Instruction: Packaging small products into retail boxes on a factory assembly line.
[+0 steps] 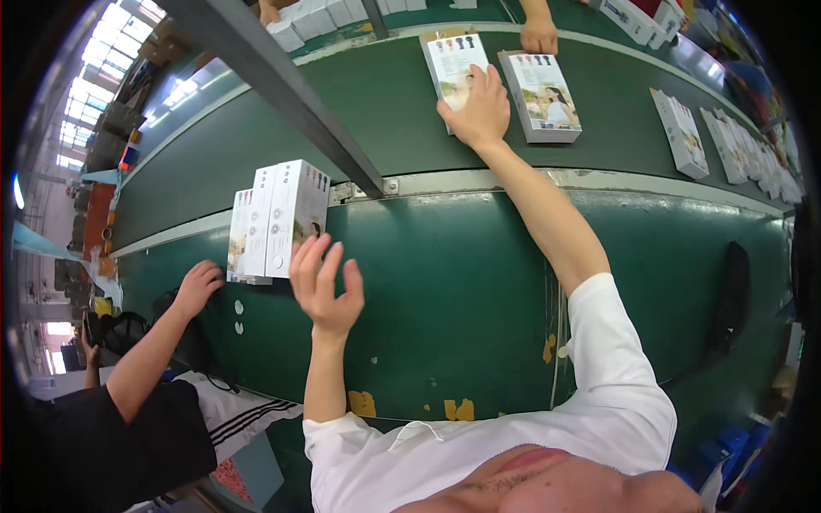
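My right hand (481, 109) reaches far out over the dark green belt and grips a white printed box (451, 61). Its thumb lies at the left edge of the box and its fingers reach over the face toward the right edge. Just right of it is a second white box (547, 98), printed with a picture of a person; a co-worker's hand (539, 36) touches its far end. My left hand (327, 286) is open, fingers spread, at the near right side of a group of upright white boxes (272, 221). Whether its fingertips touch them I cannot tell.
A grey metal post (291, 94) slants across the belt's near rail (428, 182). At left, another co-worker's hand (201, 286) is beside the grouped boxes. More white boxes (680, 132) lie on the belt at right. A black elongated object (731, 295) rests on the green table (453, 291).
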The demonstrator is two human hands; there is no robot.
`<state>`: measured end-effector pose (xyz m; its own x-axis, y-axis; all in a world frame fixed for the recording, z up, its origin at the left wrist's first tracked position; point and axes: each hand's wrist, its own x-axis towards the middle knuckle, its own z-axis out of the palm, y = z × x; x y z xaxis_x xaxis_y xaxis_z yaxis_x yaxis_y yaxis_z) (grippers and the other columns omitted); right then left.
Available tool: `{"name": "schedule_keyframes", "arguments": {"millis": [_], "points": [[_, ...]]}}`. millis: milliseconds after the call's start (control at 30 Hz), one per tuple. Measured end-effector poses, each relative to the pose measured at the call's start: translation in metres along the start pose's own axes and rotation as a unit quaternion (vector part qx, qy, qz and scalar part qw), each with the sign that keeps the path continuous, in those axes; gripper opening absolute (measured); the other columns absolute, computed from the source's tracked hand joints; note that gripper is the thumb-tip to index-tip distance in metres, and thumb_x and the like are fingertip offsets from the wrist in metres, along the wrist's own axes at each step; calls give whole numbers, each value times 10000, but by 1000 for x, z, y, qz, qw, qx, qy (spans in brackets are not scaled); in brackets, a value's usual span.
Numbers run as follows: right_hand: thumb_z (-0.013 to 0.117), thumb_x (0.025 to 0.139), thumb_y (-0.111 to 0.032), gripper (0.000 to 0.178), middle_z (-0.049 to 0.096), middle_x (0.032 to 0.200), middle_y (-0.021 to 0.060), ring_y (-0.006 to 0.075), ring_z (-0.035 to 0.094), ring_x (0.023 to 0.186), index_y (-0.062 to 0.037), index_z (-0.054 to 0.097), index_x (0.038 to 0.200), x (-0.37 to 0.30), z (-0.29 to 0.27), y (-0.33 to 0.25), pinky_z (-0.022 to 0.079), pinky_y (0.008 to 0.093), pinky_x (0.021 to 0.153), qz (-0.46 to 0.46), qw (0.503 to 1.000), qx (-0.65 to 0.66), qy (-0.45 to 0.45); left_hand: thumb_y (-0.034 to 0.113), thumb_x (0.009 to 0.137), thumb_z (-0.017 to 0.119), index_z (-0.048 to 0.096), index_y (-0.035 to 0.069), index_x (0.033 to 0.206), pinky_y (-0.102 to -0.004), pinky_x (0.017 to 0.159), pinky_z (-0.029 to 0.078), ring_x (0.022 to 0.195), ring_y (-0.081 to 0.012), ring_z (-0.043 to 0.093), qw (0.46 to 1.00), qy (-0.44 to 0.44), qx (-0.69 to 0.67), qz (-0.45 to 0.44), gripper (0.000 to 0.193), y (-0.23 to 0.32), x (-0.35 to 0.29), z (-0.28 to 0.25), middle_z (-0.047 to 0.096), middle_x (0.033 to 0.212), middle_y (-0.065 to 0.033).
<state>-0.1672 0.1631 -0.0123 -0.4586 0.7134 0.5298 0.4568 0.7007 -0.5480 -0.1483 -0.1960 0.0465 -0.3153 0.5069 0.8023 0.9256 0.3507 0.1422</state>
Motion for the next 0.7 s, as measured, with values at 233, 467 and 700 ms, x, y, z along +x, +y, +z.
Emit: {"name": "schedule_keyframes", "arguments": {"millis": [233, 467, 700], "points": [[879, 646, -276, 1008, 310, 1482, 267, 384, 397, 1330, 7, 311, 1429, -47, -88, -24, 442, 438, 1029, -176, 955, 179, 155, 97, 762, 769, 558, -30, 1269, -438, 972, 478, 1155, -358, 573, 974, 35, -226, 6, 564, 52, 75, 36, 570, 1286, -199], [791, 812, -469, 1196, 175, 1546, 282, 405, 365, 1365, -39, -59, 1535, -135, -187, -6, 349, 522, 1098, -172, 865, 461, 98, 258, 756, 853, 270, -17, 1467, -381, 1002, 458, 1164, -264, 584, 814, -111, -545, -168, 959, 127, 102, 80, 574, 1276, -171], [205, 940, -760, 943, 458, 1443, 213, 294, 477, 1302, -32, 215, 1539, -122, -224, -8, 359, 431, 1103, -1, 797, 600, -61, 321, 935, 664, 262, 2, 1499, -384, 1094, 368, 1295, -235, 460, 763, -185, -600, -153, 763, 147, 91, 71, 477, 1371, -142]]}}
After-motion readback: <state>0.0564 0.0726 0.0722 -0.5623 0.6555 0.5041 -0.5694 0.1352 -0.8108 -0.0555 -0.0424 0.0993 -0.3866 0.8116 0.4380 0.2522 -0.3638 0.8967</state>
